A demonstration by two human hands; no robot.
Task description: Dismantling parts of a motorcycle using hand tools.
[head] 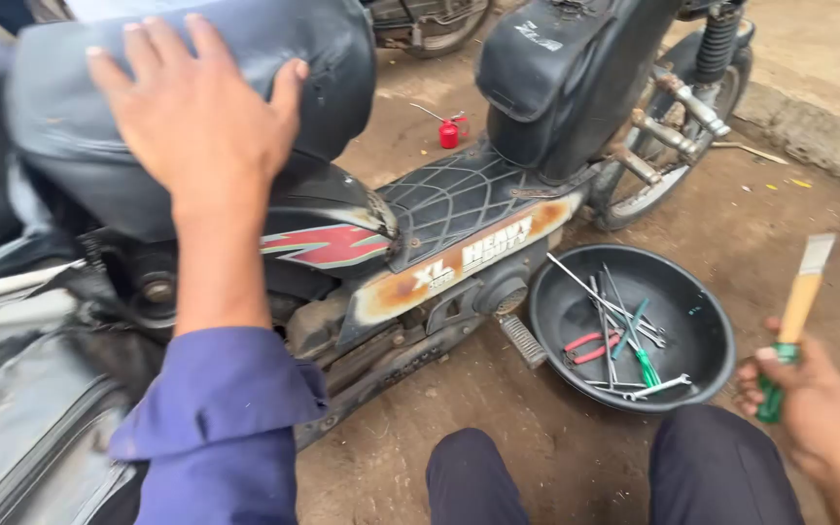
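Head view, looking down at a moped [420,243] lying across the upper half of the frame on bare dirt ground [556,457]. The person's left hand [196,117], in the upper left of the frame, lies flat with fingers spread on the black seat [332,58]; it grips nothing, the palm simply resting on the seat's surface. A blue sleeve [221,428] covers the forearm down to the lower left edge.

The right hand [809,399], at the lower right of the frame, is closed around the green grip of a paintbrush [797,311], which stands nearly upright, its pale wooden handle and light bristles pointing toward the upper right. The brush touches nothing but the hand.

Just left of that hand, a round black basin [702,292] sits on the ground beside the moped's footrest [522,340]. It holds red-handled pliers [590,345], a green-handled screwdriver [646,367], and several spanners [658,387] and thin metal rods, lying crossed over one another.

The front wheel [653,180] and fork spring [717,44] occupy the upper right. Beyond the floorboard [449,194], a small red oil can [450,131] stands on the dirt. The person's knees [712,457], in dark trousers, fill the lower centre.
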